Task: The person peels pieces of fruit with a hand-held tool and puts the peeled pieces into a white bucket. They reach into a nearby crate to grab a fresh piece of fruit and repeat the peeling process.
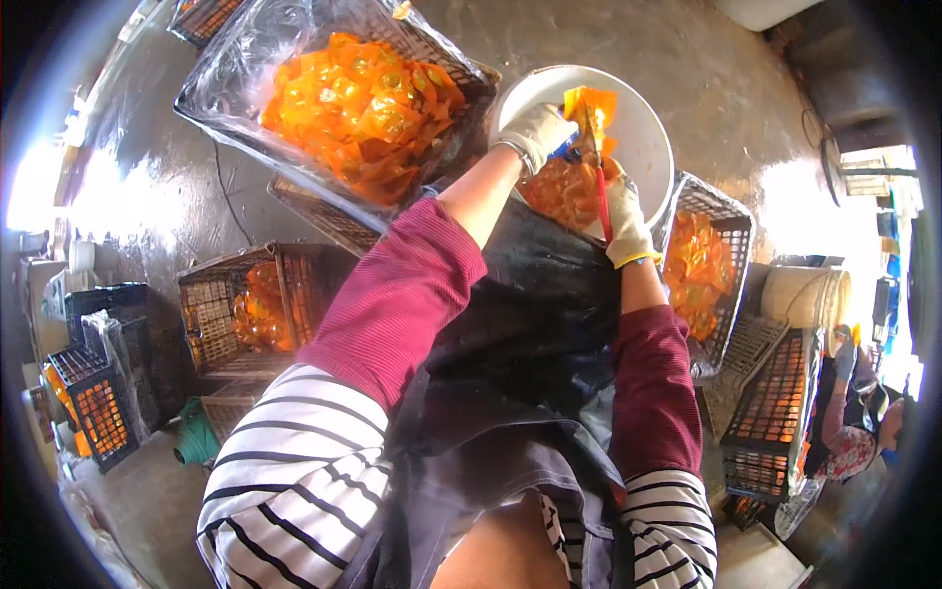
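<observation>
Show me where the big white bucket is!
In the head view, the big white bucket sits just right of upper centre, beneath the left hand and right hand, beside the plastic-lined crate.

bucket partly hidden by apron

The smooth, grey-brown floor is shiny, with a thin black cord lying on it and big white patches of glare, while very bright white light glows far left and a dark brown corner sits top right.
</observation>
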Demonstrator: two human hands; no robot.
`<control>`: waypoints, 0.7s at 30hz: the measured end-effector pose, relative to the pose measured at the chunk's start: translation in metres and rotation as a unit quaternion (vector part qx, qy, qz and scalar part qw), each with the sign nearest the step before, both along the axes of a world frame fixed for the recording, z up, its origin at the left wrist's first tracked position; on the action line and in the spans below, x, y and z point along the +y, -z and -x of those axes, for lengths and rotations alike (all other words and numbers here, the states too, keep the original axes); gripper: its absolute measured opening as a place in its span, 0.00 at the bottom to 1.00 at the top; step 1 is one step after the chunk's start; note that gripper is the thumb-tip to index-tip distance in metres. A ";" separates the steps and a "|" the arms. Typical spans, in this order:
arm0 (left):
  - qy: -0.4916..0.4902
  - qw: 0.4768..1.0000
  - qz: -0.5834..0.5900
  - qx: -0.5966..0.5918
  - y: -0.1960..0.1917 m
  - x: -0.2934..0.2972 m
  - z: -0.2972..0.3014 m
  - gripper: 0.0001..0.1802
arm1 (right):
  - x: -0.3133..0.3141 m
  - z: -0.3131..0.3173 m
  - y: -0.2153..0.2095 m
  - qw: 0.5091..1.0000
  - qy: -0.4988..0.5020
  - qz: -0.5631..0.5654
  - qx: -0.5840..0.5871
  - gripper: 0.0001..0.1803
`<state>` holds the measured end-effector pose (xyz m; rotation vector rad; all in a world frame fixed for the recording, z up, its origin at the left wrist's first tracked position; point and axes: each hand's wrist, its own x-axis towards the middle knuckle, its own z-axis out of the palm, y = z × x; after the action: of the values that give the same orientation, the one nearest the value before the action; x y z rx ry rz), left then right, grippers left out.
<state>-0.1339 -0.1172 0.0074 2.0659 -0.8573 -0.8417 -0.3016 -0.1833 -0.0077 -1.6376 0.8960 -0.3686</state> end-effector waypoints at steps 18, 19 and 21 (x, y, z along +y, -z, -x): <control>-0.074 0.984 0.105 0.127 0.028 -0.017 -0.021 0.17 | 0.006 -0.007 -0.043 0.993 -0.036 -0.111 0.023 0.20; -0.056 0.990 0.109 0.074 0.014 -0.019 -0.010 0.18 | -0.001 -0.002 -0.041 0.993 -0.030 -0.099 0.057 0.19; -0.046 0.988 0.148 0.015 0.007 -0.020 -0.003 0.19 | -0.026 0.005 -0.003 0.998 -0.030 0.011 0.050 0.18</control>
<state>-0.1310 -0.1373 0.0007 1.8136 -0.8109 -0.6516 -0.3070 -0.2088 -0.0049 -1.7111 0.9178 -0.2569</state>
